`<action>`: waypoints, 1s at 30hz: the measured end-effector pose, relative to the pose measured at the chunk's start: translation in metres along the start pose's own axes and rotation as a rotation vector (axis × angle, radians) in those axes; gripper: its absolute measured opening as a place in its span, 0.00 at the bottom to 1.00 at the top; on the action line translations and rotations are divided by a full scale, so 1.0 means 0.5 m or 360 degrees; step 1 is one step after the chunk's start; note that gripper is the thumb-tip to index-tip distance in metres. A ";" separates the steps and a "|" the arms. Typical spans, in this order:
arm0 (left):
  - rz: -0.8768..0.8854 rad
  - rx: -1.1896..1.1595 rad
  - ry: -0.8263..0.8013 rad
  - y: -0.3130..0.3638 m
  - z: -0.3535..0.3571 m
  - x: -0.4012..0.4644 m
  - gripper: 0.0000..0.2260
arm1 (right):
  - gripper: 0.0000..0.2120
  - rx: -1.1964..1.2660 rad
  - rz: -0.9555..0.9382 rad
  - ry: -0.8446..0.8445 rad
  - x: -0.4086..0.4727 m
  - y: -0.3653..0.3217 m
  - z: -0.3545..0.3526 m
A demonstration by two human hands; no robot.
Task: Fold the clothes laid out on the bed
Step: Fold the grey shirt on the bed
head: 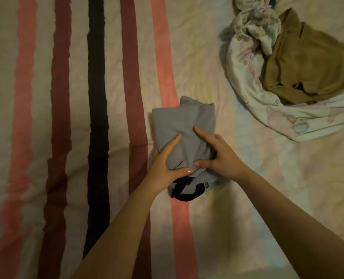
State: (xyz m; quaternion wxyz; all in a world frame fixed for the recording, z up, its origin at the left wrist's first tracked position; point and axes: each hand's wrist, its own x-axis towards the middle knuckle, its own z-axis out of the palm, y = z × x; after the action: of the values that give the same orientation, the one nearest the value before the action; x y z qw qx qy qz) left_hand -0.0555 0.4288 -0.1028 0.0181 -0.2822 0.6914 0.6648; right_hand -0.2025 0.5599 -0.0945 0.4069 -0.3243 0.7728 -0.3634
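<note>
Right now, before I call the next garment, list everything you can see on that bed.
grey garment: one, grey with dark navy trim, folded, centre of bed
brown garment: one, olive-brown, unfolded, upper right on the printed cloth
printed cloth: one, pale pastel print, crumpled, upper right
bed sheet: one, cream with pink, maroon and black stripes, underneath everything
left hand: one, grips the grey garment's left side
right hand: one, grips its right side

No readable text, label, brand, number or sign shows anywhere on the fabrics in view.
</note>
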 end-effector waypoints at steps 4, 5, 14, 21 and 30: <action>-0.0025 -0.0115 -0.0084 0.019 -0.014 -0.032 0.43 | 0.40 0.0333 0.0072 -0.0010 -0.046 -0.043 0.010; -0.0010 -0.0116 -0.0113 0.030 -0.021 -0.045 0.43 | 0.40 0.0375 0.0096 0.0028 -0.063 -0.057 0.009; 0.0248 0.0005 -0.0307 0.290 -0.104 -0.178 0.41 | 0.38 0.0643 0.0023 0.0462 -0.252 -0.304 -0.031; 0.0464 0.0177 -0.0508 0.605 -0.079 -0.276 0.45 | 0.38 0.0945 -0.0204 0.0815 -0.446 -0.515 -0.160; 0.0797 0.0224 -0.0838 0.880 0.185 -0.398 0.47 | 0.40 0.0939 -0.0389 0.1348 -0.783 -0.564 -0.348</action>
State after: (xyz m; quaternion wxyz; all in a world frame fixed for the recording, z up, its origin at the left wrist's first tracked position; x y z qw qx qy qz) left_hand -0.1029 0.5689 0.3663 0.0516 0.0785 0.7548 0.6492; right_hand -0.1154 0.7756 0.3629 0.0876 -0.1085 0.6909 -0.7094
